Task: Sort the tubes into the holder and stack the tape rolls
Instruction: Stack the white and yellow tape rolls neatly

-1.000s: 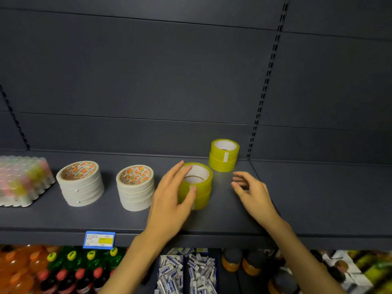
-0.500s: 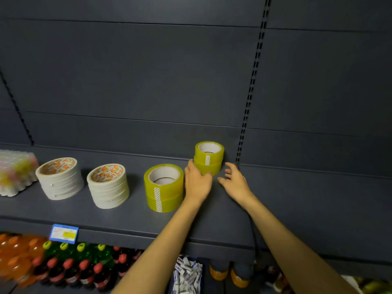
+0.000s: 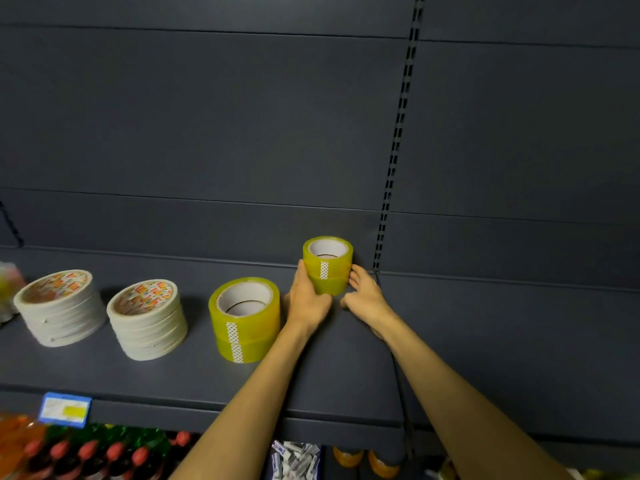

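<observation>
The far yellow tape stack is standing upright at the back of the dark shelf, two rolls one on the other, just in front of the rear wall. Both hands are holding it from two sides. The left hand is lying against the left side of this stack, its thumb is going up along the rolls and its fingers are curling round the lower roll. The right hand is touching the right side of the stack, with its fingers bent toward the lower roll; how firmly it is gripping, I cannot tell.

To the left of this stack and nearer to the shelf edge, a near yellow tape stack is standing, also two rolls, wider in the picture, and it is almost touching the left wrist. Further to the left of it, two white tape stacks are sitting side by side: the right white stack and the left white stack, each of several thin rolls with an orange printed core.

Below the yellow stacks, on the front edge of the shelf, a blue price label is hanging. Under the shelf, bottles with red caps and a box of small white packets are showing. To the right of the far stack, a slotted upright is running up the wall.
</observation>
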